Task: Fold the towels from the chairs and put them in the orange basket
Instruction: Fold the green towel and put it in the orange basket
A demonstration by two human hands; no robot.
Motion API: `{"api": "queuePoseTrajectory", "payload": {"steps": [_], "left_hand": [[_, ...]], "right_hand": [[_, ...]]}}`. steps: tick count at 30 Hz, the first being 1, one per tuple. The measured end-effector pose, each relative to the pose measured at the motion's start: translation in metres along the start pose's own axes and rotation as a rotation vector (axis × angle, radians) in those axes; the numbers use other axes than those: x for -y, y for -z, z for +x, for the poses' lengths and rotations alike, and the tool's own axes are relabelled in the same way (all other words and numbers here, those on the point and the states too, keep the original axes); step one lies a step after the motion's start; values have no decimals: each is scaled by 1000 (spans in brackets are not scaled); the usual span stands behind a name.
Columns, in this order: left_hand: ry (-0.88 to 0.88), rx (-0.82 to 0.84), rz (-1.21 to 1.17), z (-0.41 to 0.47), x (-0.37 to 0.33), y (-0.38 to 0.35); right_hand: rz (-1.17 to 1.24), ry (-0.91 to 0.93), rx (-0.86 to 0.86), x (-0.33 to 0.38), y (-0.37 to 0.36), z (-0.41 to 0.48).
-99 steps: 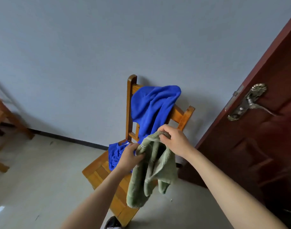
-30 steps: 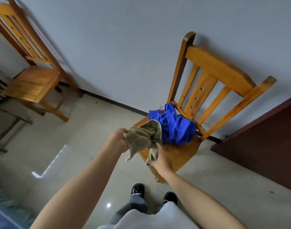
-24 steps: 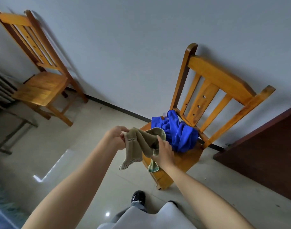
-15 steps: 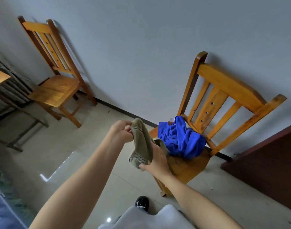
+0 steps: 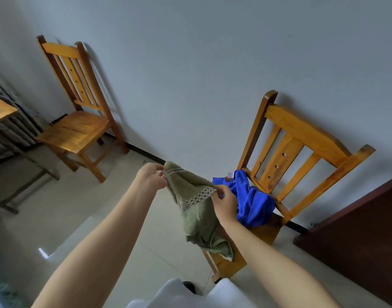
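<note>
Aloft, left hand [image 5: 151,177] and right hand [image 5: 225,202] each pinch the nubby green towel [image 5: 194,210], grip clamped.

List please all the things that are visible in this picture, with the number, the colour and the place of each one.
green towel: 1, olive green, held up between both hands
blue towel: 1, bright blue, bunched on the near chair's seat
near chair: 1, orange-brown wood, right, against the wall
far chair: 1, orange-brown wood, left, seat bare
table: 1, wooden top, left edge
door: 1, dark brown, right
shoe: 1, black, bottom centre
left hand: pinching a towel corner
right hand: gripping the patterned band
</note>
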State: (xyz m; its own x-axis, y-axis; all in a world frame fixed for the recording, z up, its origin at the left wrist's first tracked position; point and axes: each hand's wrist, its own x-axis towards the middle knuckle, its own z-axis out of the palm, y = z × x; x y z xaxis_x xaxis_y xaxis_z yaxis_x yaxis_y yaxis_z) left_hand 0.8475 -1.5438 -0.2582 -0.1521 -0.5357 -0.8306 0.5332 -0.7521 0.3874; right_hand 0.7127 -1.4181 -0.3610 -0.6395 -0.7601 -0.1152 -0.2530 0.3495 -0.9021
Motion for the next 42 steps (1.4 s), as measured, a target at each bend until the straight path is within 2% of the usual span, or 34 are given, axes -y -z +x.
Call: {"api": "queuePoseTrajectory", "payload": {"steps": [3, 5, 6, 7, 10, 12, 13, 15, 18, 21, 25, 27, 30, 36, 42], "left_hand": [[-15, -104, 247, 10, -15, 17], [-130, -174, 493, 7, -10, 24], [-233, -148, 635, 6, -5, 28], [-342, -61, 765, 7, 2, 31], [-539, 349, 1080, -1, 22, 35], [-688, 456, 1258, -2, 34, 33], [-775, 423, 1341, -1, 40, 32], [-942, 234, 1484, 2, 48, 27], [-1052, 81, 1441, 4, 47, 23], [-1081, 109, 1292, -1, 32, 24], [-1162, 217, 1320, -17, -4, 20], [-1208, 218, 1329, -24, -27, 10], [-1271, 149, 1314, -27, -69, -11], [-1352, 62, 1232, -43, -146, -53], [-1593, 25, 1078, -93, -161, -83]], "right_hand": [[-31, 116, 68, 26, 21, 15], [-140, 186, 185, 46, 27, 24], [-205, 216, 243, 56, 29, 28], [-262, 244, 289, 66, 29, 31], [-366, 277, 383, 90, 29, 40], [-405, 272, 445, 104, 30, 43], [-424, 271, 473, 109, 30, 43], [-427, 268, 524, 117, 32, 43], [-380, 259, 593, 125, 38, 43], [-467, 241, 675, 119, 49, 49], [-683, 186, 736, 97, 46, 44], [-650, 154, 642, 90, 43, 47], [-558, 185, 370, 101, 46, 67], [-544, 465, -80, 199, 60, 112], [-613, 648, -313, 260, 105, 145]]}}
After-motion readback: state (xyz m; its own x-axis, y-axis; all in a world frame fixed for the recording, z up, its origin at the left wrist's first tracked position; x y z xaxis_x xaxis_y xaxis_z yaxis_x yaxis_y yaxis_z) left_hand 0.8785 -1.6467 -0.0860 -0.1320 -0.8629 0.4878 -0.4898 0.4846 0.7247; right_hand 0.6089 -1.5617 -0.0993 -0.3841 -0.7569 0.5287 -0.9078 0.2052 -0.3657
